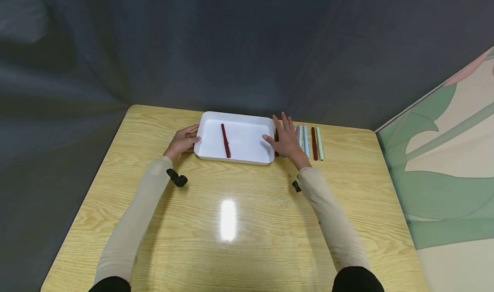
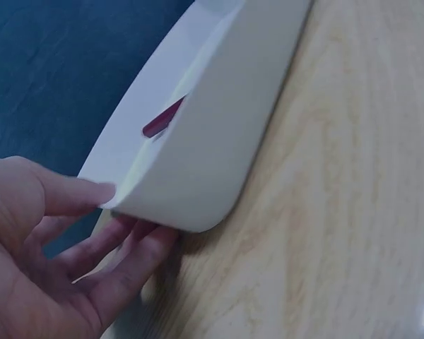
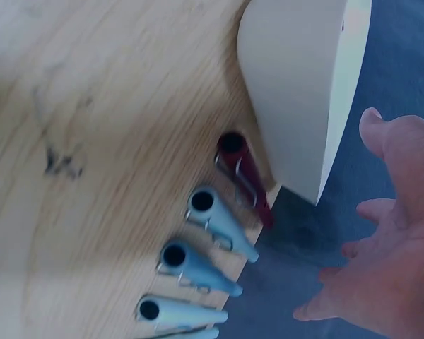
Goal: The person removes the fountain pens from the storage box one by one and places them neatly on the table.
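Observation:
A white rectangular tray [image 1: 248, 142] lies near the table's far edge, with one dark red pen [image 1: 225, 140] inside its left half. At the tray's left end my left hand [image 1: 181, 142] grips the wall. In the left wrist view its thumb [image 2: 92, 194] is on the rim and the fingers reach below. My right hand [image 1: 288, 142] is spread beside the tray's right end, above a row of pens, holding nothing. Below it in the right wrist view lie a dark red pen [image 3: 244, 173] and several blue ones, each with a wire clip.
To the right of my right hand the row continues with a light blue pen [image 1: 306, 142], another dark red pen [image 1: 314, 144] and a light green pen [image 1: 320, 144]. A dark curtain [image 1: 239, 47] hangs behind the wooden table [image 1: 185, 236]. A patterned panel [image 1: 444, 163] stands at the right.

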A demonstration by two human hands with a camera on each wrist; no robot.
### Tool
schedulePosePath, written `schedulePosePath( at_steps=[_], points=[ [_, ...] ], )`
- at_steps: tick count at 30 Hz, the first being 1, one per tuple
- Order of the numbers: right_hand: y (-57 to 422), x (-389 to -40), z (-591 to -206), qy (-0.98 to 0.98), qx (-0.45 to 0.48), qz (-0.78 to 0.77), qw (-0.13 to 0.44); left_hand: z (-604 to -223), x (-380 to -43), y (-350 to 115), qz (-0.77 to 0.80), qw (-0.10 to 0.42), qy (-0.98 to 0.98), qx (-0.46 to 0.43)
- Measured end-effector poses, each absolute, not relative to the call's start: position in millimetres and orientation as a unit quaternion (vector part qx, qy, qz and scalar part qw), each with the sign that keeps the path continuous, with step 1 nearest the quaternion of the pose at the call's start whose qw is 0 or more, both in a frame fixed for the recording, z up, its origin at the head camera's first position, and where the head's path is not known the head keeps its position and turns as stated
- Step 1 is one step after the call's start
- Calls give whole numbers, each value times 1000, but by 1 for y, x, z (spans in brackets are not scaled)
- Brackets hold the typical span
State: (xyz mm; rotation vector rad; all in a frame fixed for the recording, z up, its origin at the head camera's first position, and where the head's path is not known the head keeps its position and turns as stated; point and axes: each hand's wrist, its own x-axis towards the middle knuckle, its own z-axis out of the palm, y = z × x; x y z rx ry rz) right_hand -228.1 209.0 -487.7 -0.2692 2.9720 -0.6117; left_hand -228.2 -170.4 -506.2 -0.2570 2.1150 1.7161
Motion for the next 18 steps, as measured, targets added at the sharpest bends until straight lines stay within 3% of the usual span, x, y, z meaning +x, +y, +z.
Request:
schedulePosePath(
  at_steps=[18],
  points=[
    [153,-227,-494,972,-127,-195,9,-508,-231,-179,630,209,743,-84]
  ],
)
